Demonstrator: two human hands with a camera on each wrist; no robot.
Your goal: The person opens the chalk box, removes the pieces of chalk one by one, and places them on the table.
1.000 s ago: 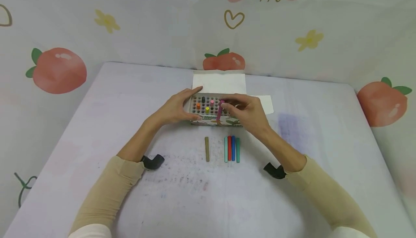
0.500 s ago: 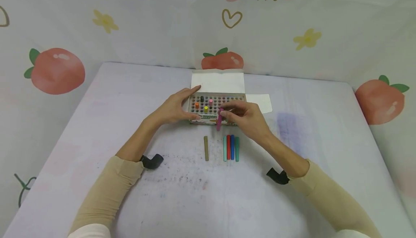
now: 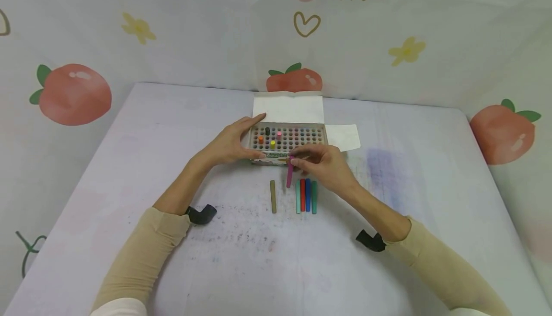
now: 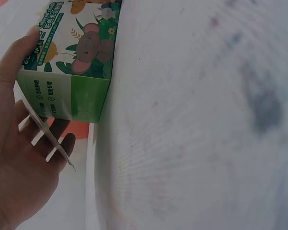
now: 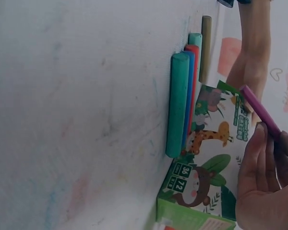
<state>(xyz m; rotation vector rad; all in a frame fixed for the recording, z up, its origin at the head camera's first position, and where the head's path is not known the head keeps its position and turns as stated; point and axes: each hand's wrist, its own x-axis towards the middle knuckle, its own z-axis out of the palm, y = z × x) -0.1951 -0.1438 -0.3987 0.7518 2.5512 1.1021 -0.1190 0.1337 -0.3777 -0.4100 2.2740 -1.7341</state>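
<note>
My left hand (image 3: pixel 225 144) grips the left end of an open chalk box (image 3: pixel 273 161), thumb along its printed front and fingers at the side and back. A magenta chalk stick (image 3: pixel 289 176) is pinched between the thumb and fingers of my right hand (image 3: pixel 329 166), in front of the box and pointing down toward the table. Orange (image 3: pixel 260 139), black (image 3: pixel 267 131), pink (image 3: pixel 279 135) and yellow chalk (image 3: pixel 272 144) stand in the box's holes. The right wrist view shows the magenta stick (image 5: pixel 261 112) held clear of the box's printed front (image 5: pixel 209 139).
Light teal (image 3: pixel 298 197), red (image 3: pixel 303 195), blue (image 3: pixel 308 195) and green chalk (image 3: pixel 314 197) lie side by side before the box. An olive stick (image 3: pixel 273 196) lies apart to their left. The white lid (image 3: pixel 288 109) and a side flap (image 3: pixel 343 137) are folded out.
My right hand has drawn the magenta chalk from over the box's holes toward me, past its front edge. The left hand stays on the box.
</note>
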